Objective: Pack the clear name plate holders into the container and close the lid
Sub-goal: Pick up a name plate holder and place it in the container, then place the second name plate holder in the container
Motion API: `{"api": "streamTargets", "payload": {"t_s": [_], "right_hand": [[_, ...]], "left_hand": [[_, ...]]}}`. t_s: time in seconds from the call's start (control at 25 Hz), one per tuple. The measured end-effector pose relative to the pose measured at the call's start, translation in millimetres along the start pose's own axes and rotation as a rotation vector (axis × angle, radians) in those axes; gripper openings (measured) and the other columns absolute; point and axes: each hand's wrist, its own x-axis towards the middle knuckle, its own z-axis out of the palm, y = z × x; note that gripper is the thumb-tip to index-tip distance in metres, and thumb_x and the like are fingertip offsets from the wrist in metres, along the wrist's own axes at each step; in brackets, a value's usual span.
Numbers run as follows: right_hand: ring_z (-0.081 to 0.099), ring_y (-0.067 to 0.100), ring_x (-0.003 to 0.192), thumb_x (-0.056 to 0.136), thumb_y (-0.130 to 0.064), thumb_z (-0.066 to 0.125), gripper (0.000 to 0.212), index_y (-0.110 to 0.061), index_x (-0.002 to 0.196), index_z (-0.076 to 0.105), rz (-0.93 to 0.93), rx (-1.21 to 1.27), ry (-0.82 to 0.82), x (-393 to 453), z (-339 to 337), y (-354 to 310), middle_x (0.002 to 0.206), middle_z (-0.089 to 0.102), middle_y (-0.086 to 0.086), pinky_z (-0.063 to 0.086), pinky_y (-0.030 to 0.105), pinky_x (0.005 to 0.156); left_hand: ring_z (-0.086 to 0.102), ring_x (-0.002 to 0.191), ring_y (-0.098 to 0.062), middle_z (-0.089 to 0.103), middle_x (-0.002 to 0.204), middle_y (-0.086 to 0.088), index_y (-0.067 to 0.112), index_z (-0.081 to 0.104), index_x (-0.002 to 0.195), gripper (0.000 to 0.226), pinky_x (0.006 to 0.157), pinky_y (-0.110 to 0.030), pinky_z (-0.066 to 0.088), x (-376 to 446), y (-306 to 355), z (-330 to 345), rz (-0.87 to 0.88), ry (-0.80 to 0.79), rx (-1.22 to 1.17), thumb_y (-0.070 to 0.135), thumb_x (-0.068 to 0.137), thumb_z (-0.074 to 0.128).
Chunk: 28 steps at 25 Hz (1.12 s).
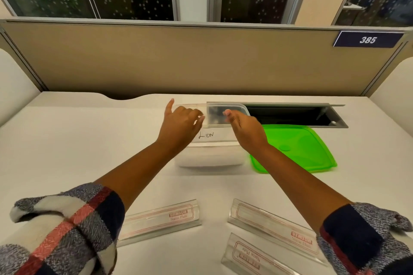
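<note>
3 holders [159,222] near edge, green lid [299,147] R of container [211,156].

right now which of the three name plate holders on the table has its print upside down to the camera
The nearest name plate holder, bottom right: its "Name Plate" text reads inverted. The left holder reads upright; the right holder too.

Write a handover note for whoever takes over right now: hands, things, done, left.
Left hand and right hand: both over the open clear container, seemingly lowering a name plate holder marked LION in; grip unclear.
Green lid: off, flat on the desk right of the container.
Three holders lie on the near desk.
Left: pack those three, close lid.
</note>
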Motion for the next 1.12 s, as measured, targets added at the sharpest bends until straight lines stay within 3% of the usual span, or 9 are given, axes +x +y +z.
{"api": "streamTargets", "payload": {"t_s": [0.12, 0.28, 0.4, 0.52, 0.64, 0.76, 0.88, 1.0, 1.12], "right_hand": [[0.059, 0.027, 0.11, 0.096, -0.048, 0.027, 0.044, -0.026, 0.121, 0.055, -0.072, 0.103, -0.069, -15.9, -16.0, -11.3, 0.117, 0.067, 0.005, 0.049, 0.04, 0.087], [0.057, 0.024, 0.112, 0.093, -0.048, 0.027, 0.047, -0.021, 0.115, 0.059, -0.127, 0.149, -0.093, -60.2, -36.8, -16.9, 0.122, 0.064, 0.005, 0.046, 0.04, 0.092], [0.056, 0.022, 0.113, 0.095, -0.04, 0.031, 0.042, -0.018, 0.113, 0.062, -0.072, 0.148, -0.081, -106.4, -50.4, -6.8, 0.121, 0.065, 0.006, 0.044, 0.036, 0.097], [0.061, 0.017, 0.099, 0.096, -0.021, 0.045, 0.024, -0.017, 0.099, 0.068, -0.04, 0.128, 0.02, -154.0, -63.6, 7.1, 0.104, 0.07, 0.003, 0.043, 0.025, 0.082], [0.059, 0.007, 0.09, 0.095, -0.02, 0.049, 0.02, -0.02, 0.094, 0.069, 0.04, 0.13, 0.055, -208.3, -71.4, 21.4, 0.095, 0.069, -0.006, 0.039, 0.012, 0.074], [0.061, -0.003, 0.079, 0.093, -0.02, 0.051, 0.018, -0.021, 0.09, 0.068, 0.123, 0.144, 0.046, -257.1, -74.3, 35.6, 0.087, 0.065, -0.016, 0.041, 0.026, 0.095], [0.06, -0.002, 0.068, 0.089, -0.032, 0.051, 0.02, -0.019, 0.088, 0.067, 0.209, 0.129, 0.079, -289.4, -76.1, 51.9, 0.089, 0.065, -0.012, 0.028, 0.042, 0.115], [0.058, 0.009, 0.09, 0.083, -0.045, 0.048, 0.032, -0.021, 0.091, 0.067, 0.251, 0.103, 0.103, -306.6, -75.7, 63.9, 0.098, 0.069, -0.004, 0.045, 0.046, 0.102], [0.057, 0.012, 0.092, 0.083, -0.045, 0.049, 0.033, -0.019, 0.086, 0.069, 0.236, 0.074, 0.109, -316.4, -66.4, 69.3, 0.101, 0.07, 0.001, 0.053, 0.036, 0.082]], "left_hand": [[0.066, 0.092, -0.025, 0.074, 0.093, -0.006, 0.014, 0.065, 0.098, 0.029, 0.108, -0.048, 0.028, -30.6, 38.6, -15.4, 0.1, 0.045, -0.163, 0.029, 0.092, 0.042], [0.065, 0.085, -0.026, 0.072, 0.09, -0.006, 0.013, 0.065, 0.094, 0.029, 0.092, -0.037, 0.042, -100.3, 64.3, -22.7, 0.117, 0.012, -0.324, 0.029, 0.091, 0.042], [0.064, 0.087, -0.025, 0.072, 0.092, -0.002, 0.015, 0.066, 0.095, 0.033, 0.083, -0.025, 0.039, -146.1, 75.3, -19.3, 0.059, -0.064, -0.392, 0.032, 0.09, 0.039], [0.059, 0.099, -0.022, 0.069, 0.103, 0.001, 0.018, 0.063, 0.105, 0.022, 0.084, -0.03, 0.04, -178.6, 84.3, -11.6, 0.017, -0.143, -0.425, 0.029, 0.091, 0.049], [0.054, 0.105, -0.018, 0.064, 0.111, 0.002, 0.02, 0.059, 0.111, 0.024, 0.09, -0.028, 0.038, -205.9, 86.2, -4.8, -0.08, -0.182, -0.469, 0.03, 0.09, 0.052], [0.053, 0.105, -0.014, 0.062, 0.112, 0.004, 0.022, 0.057, 0.112, 0.025, 0.09, -0.022, 0.036, -227.0, 90.2, 3.2, -0.16, -0.222, -0.524, 0.032, 0.09, 0.052], [0.053, 0.103, -0.012, 0.063, 0.112, 0.004, 0.022, 0.057, 0.112, 0.025, 0.089, -0.023, 0.039, -240.8, 100.4, 10.7, -0.272, -0.278, -0.596, 0.032, 0.089, 0.053], [0.056, 0.101, -0.014, 0.065, 0.109, 0.0, 0.018, 0.059, 0.111, 0.026, 0.09, -0.029, 0.045, -248.5, 109.2, 17.8, -0.374, -0.261, -0.632, 0.031, 0.088, 0.055], [0.058, 0.099, -0.016, 0.067, 0.105, 0.0, 0.017, 0.061, 0.107, 0.024, 0.09, -0.034, 0.047, -250.2, 113.0, 19.1, -0.422, -0.207, -0.668, 0.029, 0.086, 0.059]]}}
